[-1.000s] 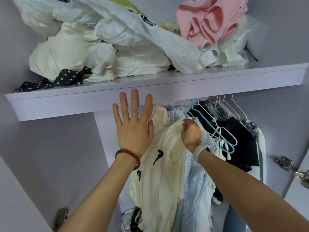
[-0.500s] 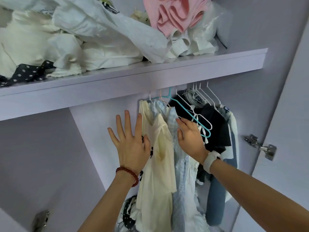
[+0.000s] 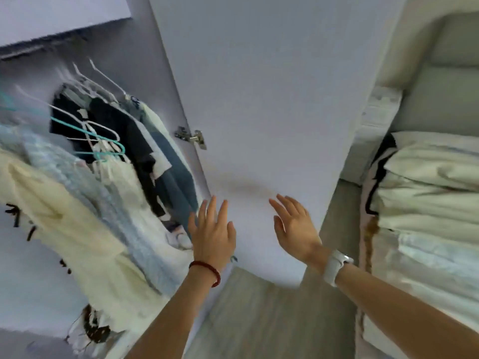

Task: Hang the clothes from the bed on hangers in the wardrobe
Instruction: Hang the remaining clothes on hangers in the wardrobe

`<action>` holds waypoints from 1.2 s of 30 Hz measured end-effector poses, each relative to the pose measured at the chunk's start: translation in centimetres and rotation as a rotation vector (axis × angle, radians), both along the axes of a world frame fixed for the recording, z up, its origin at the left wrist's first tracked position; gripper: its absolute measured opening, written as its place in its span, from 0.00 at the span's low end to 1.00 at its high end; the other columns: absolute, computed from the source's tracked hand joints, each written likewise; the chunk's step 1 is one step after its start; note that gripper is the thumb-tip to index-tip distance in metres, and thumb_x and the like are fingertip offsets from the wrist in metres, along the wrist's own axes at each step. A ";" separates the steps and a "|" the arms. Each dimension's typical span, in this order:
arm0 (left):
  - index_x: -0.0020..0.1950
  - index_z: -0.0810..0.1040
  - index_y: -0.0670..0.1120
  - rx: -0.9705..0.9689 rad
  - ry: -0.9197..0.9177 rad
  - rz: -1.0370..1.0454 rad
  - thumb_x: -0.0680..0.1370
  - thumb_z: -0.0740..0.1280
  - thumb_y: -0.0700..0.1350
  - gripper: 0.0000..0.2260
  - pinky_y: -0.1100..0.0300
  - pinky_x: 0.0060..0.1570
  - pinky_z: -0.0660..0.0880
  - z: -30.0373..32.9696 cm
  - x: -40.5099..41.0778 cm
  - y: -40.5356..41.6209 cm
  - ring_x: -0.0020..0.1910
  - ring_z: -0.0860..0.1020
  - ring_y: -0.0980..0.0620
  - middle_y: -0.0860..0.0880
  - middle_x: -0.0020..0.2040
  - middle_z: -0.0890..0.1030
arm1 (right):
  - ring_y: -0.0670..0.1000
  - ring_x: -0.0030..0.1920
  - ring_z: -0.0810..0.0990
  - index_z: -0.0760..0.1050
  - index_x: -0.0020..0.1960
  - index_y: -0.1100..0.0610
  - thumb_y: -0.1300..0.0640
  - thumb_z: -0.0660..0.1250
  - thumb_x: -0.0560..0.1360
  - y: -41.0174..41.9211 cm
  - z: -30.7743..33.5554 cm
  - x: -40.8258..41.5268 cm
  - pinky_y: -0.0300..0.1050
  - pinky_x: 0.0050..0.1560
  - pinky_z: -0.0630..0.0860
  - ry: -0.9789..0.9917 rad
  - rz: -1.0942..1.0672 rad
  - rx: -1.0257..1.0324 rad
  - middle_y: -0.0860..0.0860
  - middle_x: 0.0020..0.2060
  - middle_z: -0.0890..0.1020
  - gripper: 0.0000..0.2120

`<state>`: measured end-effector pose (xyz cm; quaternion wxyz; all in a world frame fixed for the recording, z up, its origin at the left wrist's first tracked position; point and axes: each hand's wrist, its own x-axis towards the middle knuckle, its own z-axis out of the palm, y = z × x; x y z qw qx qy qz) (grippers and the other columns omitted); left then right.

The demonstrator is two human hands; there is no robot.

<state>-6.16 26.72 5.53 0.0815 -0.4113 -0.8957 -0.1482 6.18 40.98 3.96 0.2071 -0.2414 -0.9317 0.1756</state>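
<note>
The wardrobe's hanging space fills the left of the view. A cream shirt with black marks point(image 3: 67, 229) hangs nearest, beside a pale blue garment point(image 3: 85, 182), dark clothes point(image 3: 121, 133) and blue jeans point(image 3: 173, 172). White and teal hangers point(image 3: 103, 146) hang empty among them. My left hand point(image 3: 213, 231), with a red bead bracelet, is spread with straight fingers in front of the open wardrobe door point(image 3: 259, 112), holding nothing. My right hand point(image 3: 295, 226), with a white watch, is also open and empty, apart from the clothes. The bed point(image 3: 427, 203) with rumpled white bedding lies at the right.
The open door stands between the wardrobe and the bed, with a metal hinge point(image 3: 191, 137) on its inner edge. Grey wood floor point(image 3: 259, 320) shows below the door. A dark item point(image 3: 383, 161) lies at the bed's near edge. Tangled dark-and-white fabric point(image 3: 93, 330) sits low in the wardrobe.
The view has swung right and down, from the top shelf to the door and bed. Both hands have left the hung cream shirt and moved right, now empty in front of the door.
</note>
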 end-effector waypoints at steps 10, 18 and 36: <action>0.73 0.61 0.48 -0.243 -0.278 -0.627 0.80 0.55 0.47 0.21 0.49 0.71 0.54 -7.0 23.0 15.2 0.72 0.58 0.49 0.48 0.75 0.56 | 0.56 0.70 0.61 0.64 0.69 0.58 0.58 0.54 0.79 5.7 -7.3 28.9 0.51 0.69 0.60 -0.163 -0.708 -0.265 0.56 0.70 0.65 0.19; 0.74 0.59 0.47 -0.473 -0.342 -1.027 0.81 0.54 0.46 0.21 0.53 0.70 0.57 -10.5 34.3 22.3 0.73 0.55 0.50 0.47 0.75 0.56 | 0.56 0.69 0.63 0.61 0.71 0.58 0.58 0.53 0.79 3.8 -9.8 42.2 0.49 0.67 0.63 -0.192 -1.184 -0.502 0.56 0.70 0.65 0.20; 0.75 0.46 0.56 -0.974 -0.191 -1.178 0.80 0.51 0.56 0.26 0.43 0.71 0.47 -23.1 56.3 35.1 0.74 0.41 0.45 0.49 0.77 0.43 | 0.64 0.62 0.68 0.63 0.67 0.68 0.64 0.55 0.77 11.5 -20.7 67.6 0.52 0.61 0.64 -0.010 -1.801 -0.813 0.67 0.62 0.70 0.19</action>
